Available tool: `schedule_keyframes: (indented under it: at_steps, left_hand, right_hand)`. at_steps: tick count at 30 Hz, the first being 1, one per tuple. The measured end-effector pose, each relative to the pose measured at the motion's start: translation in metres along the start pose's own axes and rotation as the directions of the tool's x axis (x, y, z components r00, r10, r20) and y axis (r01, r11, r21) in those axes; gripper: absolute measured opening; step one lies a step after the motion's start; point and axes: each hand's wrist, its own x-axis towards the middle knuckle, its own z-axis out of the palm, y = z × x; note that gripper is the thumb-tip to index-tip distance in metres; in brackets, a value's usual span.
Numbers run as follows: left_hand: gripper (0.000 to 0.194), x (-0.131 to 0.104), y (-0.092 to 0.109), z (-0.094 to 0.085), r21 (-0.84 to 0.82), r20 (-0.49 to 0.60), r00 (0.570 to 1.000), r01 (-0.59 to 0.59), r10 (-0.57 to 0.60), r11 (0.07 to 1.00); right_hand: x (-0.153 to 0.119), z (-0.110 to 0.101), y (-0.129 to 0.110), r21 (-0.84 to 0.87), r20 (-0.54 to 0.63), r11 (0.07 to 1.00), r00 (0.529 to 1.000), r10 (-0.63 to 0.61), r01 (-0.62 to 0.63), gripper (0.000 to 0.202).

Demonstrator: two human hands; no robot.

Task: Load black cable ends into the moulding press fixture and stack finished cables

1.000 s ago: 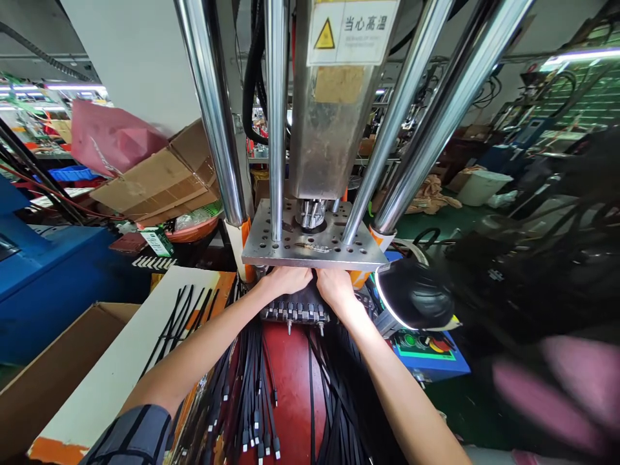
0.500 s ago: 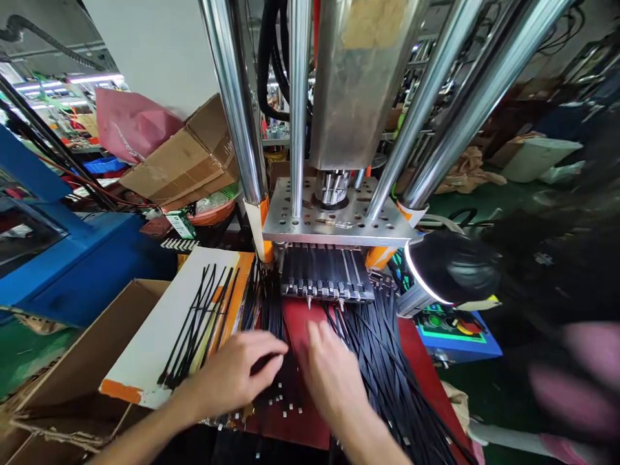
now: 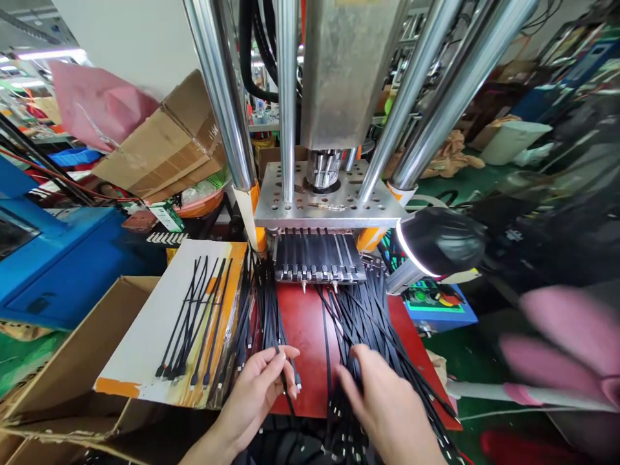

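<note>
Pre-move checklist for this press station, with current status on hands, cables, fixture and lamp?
1. Hands out from under the metal plate: ok, left hand and right hand are both in front of it.
2. Left hand on a black cable: ok, pinched.
3. Right hand's grip at the cable pile: cannot tell.
4. Connectors fully seated along the black fixture's front edge: cannot tell.
5. Red work surface free of loose cables: not ok.
6. Lamp lit: ok.

Single head-worn camera, facing forward and downward. Left hand [image 3: 254,395] and right hand [image 3: 387,400] near at lower edge; bench [image 3: 304,329] beneath; press [image 3: 346,97] beyond, upper centre.
</note>
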Motion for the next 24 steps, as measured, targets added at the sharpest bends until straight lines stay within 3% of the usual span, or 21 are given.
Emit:
schedule_keyframes:
  at_steps: [1,3,6,8,11,15,19,24]
  left_hand:
    - [0.043,0.002,-0.003,0.004,0.041,0.031,1.0,0.006,-0.007,0.999]
    - [0.049,0.005,-0.01,0.009,0.132,0.074,0.996,0.035,-0.045,0.991]
    - [0.061,0.011,-0.019,0.013,0.279,0.098,0.988,0.085,-0.116,0.957]
    - [0.065,0.017,-0.021,0.015,0.323,0.098,0.986,0.095,-0.133,0.942]
    - [0.062,0.024,-0.019,0.02,0.24,0.099,0.99,0.076,-0.103,0.968]
    - [0.051,0.026,-0.012,0.026,0.073,0.098,0.992,0.078,-0.085,0.994]
    - [0.043,0.026,-0.007,0.026,-0.072,0.126,0.979,0.17,-0.16,0.983]
    - [0.037,0.033,-0.013,0.027,-0.15,0.16,0.968,0.215,-0.191,0.965]
  right_hand:
    - [0.003,0.004,0.009,-0.077,-0.104,0.992,0.991,0.088,-0.096,0.018]
    - [0.012,0.012,0.024,-0.149,-0.216,0.978,0.97,0.114,-0.148,0.02]
    - [0.017,0.015,0.031,-0.08,-0.315,0.996,0.949,0.022,-0.05,0.026]
    - [0.012,0.013,0.028,0.079,-0.356,0.995,0.934,-0.032,0.064,0.029]
    - [-0.004,0.01,0.018,0.398,-0.317,0.885,0.941,-0.116,0.243,0.031]
    - [-0.021,0.012,0.011,0.645,-0.227,0.717,0.963,-0.148,0.263,0.037]
    - [-0.025,0.016,0.011,0.756,-0.07,0.622,0.969,-0.237,0.206,0.038]
    - [-0.018,0.024,0.009,0.769,-0.005,0.615,0.963,-0.27,0.176,0.035]
